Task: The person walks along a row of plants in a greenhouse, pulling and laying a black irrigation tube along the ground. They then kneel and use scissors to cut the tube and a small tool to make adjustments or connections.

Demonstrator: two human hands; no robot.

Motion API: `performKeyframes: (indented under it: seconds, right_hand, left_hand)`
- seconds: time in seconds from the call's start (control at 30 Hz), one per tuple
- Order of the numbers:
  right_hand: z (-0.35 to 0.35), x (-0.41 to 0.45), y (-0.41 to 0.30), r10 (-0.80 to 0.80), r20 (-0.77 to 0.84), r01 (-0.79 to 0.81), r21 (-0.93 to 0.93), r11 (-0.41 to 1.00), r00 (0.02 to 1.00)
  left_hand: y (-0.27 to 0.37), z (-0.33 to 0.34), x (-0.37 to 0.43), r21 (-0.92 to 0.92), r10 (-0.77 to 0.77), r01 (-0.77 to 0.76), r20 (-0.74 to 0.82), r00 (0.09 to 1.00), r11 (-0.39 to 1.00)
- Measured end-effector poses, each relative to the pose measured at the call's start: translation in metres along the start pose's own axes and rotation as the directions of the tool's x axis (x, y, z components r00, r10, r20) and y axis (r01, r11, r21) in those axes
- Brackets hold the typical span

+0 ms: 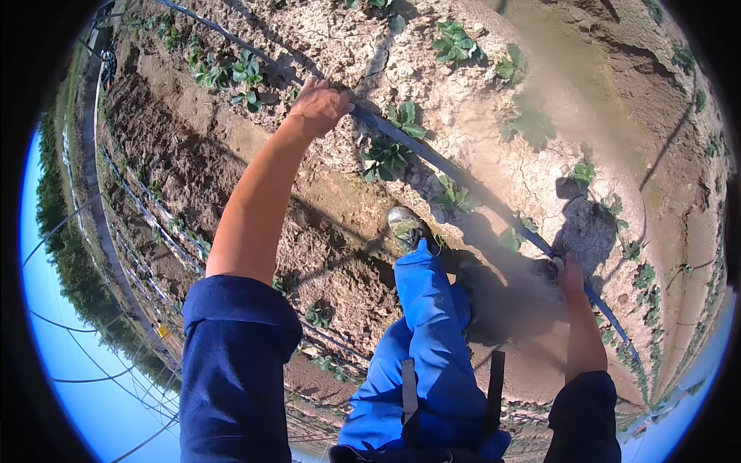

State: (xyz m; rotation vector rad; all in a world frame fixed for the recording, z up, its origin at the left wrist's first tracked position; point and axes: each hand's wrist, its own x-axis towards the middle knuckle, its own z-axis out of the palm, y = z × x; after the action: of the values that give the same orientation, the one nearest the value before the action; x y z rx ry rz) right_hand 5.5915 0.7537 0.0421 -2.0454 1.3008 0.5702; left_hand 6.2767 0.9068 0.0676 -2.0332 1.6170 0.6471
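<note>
A long dark flat irrigation hose (446, 166) runs diagonally over a raised bed of dry, cracked soil (353, 52). My left hand (321, 107) is closed around it at the upper left, beside leafy plants. Farther along, at the lower right, my right hand (570, 275) also grips the hose, fingers partly hidden and blurred. Between my hands the hose looks taut and passes close above or over low green plants (385, 159); whether it touches them I cannot tell. Both ends of the hose continue past my hands.
My muddy shoe (407, 226) stands in the furrow against the bed's side. More plants (457, 41) grow along the bed. Other thin lines (136, 199) run along rows at the left. Bare hoop frames (92, 380) and a yellow object (164, 331) appear far left. A blurred haze crosses the right side.
</note>
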Motion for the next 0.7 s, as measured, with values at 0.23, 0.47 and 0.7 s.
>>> performKeyframes:
  seconds: [0.23, 0.47, 0.7]
  right_hand:
    - [-0.001, 0.001, -0.01, 0.076, 0.015, -0.074, -0.132, 0.989, 0.997]
    - [-0.005, 0.01, -0.007, 0.151, 0.052, -0.125, -0.338, 0.933, 0.987]
    - [-0.035, 0.068, -0.144, 0.103, 0.07, -0.046, -0.561, 0.826, 0.992]
  left_hand:
    - [-0.043, -0.006, 0.006, -0.014, -0.093, 0.092, -0.184, 0.979, 0.996]
    - [-0.062, -0.009, 0.025, -0.024, -0.067, 0.07, 0.126, 0.99, 0.997]
    - [-0.062, -0.004, 0.039, 0.017, 0.026, -0.028, 0.11, 0.994, 0.999]
